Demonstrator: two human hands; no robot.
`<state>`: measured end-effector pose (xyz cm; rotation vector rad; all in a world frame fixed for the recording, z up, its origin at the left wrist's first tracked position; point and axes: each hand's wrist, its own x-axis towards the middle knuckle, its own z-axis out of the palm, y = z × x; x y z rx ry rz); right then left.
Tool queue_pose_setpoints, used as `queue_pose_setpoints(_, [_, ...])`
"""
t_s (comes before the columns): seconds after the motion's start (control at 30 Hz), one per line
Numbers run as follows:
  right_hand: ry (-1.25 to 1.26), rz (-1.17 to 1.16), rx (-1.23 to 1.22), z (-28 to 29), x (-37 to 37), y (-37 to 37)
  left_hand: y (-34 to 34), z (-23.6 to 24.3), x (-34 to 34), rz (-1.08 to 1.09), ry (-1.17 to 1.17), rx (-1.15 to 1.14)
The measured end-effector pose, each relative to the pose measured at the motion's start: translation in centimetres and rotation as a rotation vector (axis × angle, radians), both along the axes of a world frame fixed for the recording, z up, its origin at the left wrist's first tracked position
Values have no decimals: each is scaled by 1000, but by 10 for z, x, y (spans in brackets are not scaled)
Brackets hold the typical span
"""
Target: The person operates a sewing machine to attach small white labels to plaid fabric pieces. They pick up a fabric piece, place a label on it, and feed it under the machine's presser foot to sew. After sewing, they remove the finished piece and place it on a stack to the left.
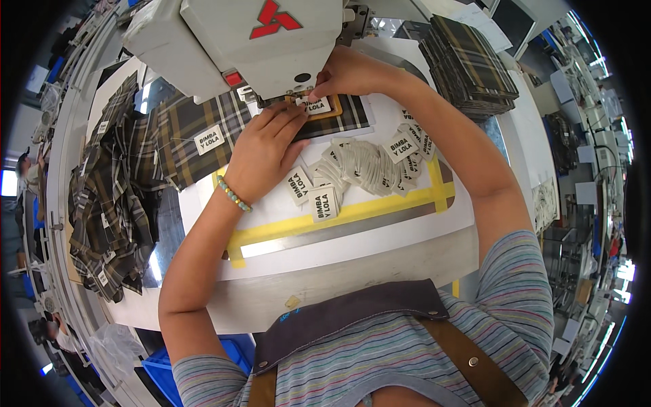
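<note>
Under the head of a white sewing machine (pixel 285 30), a white printed label (pixel 316 106) lies in an orange-yellow template (pixel 332 108) on plaid fabric (pixel 193 163). My left hand (pixel 264 149) rests with fingertips at the label's left side and template, thumb apart, fingers open. My right hand (pixel 342 74) reaches in from the right, fingertips closed at the label's upper edge. The needle area is partly hidden by the machine and my fingers. Several loose labels (pixel 363 166) lie fanned just below, and another label (pixel 209 139) sits on the fabric to the left.
A stack of plaid pieces (pixel 468 64) stands at the back right. A loose heap of plaid pieces (pixel 112 203) is at the left. Yellow tape (pixel 305 220) crosses the white work surface. A blue bin (pixel 159 366) is below at lower left. Other people (pixel 30 173) are at the far left.
</note>
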<state>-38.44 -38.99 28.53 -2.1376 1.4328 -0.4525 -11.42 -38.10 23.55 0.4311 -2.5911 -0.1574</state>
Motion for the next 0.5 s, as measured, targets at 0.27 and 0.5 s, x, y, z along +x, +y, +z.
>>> queue_pose_setpoints(0.27, [180,-36,-256,-5,5,20,0,-2,0,39,-48,49])
queue_pose_setpoints(0.5, [267,150,-472,-28,-15,67,1,0,-2,40,-35,104])
